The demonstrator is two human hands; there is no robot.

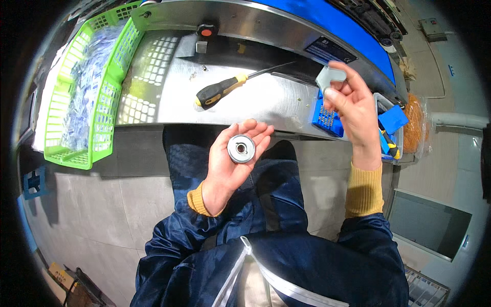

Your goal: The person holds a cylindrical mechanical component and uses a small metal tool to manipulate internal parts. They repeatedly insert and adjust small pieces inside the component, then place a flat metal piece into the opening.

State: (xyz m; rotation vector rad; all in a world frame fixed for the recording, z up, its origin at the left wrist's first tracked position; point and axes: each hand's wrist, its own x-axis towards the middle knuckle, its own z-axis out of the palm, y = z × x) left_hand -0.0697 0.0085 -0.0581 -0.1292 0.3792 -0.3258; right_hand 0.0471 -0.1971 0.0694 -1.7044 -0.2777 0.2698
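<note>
My left hand [230, 166] is turned palm up over my lap, its fingers stretched out and slightly curled. On the palm it holds a round metal part [235, 153] with a hole in its middle. Raised at the right, my right hand [353, 105] pinches a pale grey, angular, branched piece [329, 78] between thumb and fingers. Between the hands, on the metal bench, lies a screwdriver [217, 93] with a black and yellow handle, its shaft pointing to the far right. Below the right hand sits a blue tray [322, 118] with rows of small holes, partly covered by the hand.
A green plastic basket [105, 125] full of small clear bags stands at the left of the metal bench [169, 110]. A red button [206, 33] is at the back. At the right, a clear bin [399, 151] holds blue pieces and a yellow-black handle; an orange bundle [415, 123] lies beyond.
</note>
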